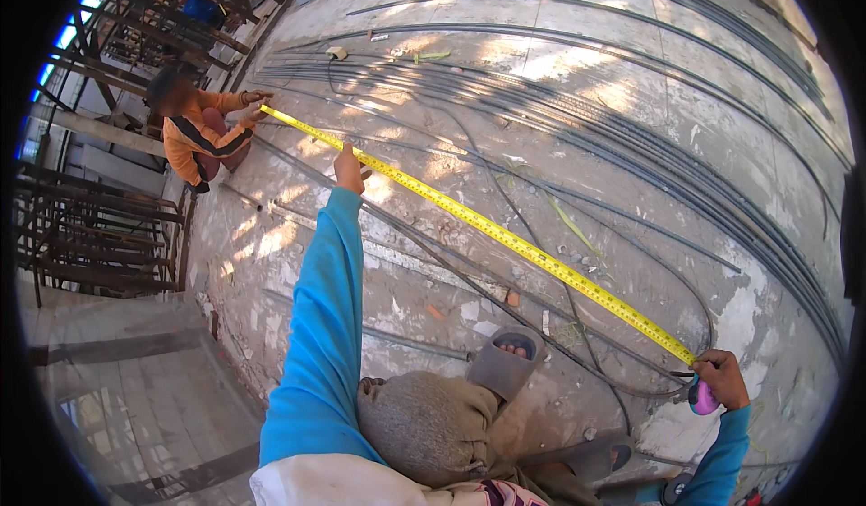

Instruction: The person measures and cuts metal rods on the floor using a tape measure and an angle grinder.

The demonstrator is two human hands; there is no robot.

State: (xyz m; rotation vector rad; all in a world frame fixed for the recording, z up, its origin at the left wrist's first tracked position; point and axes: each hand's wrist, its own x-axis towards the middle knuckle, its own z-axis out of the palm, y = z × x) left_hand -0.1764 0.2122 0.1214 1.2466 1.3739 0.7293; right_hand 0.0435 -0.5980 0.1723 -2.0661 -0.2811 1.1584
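A yellow tape measure blade [505,238] is pulled out taut in a slanting line above the concrete floor. At its near right end my right hand [723,380] grips the pink and black tape case [702,396]. My left hand [349,170] is closed on the blade farther along, thumb up and fingers partly hidden behind it. A crouching co-worker in an orange top [200,136] has a hand at the blade's far left end. Beneath the blade lie thin steel rods [433,244] and a dark cable [532,226].
Bundles of long steel rebar [631,150] stretch across the floor on the right and far side. Metal scaffolding frames [99,231] stand at the left beside the slab edge. Small rubble pieces [512,299] lie near my grey sandal [505,362]. A black cable [622,407] runs past my feet.
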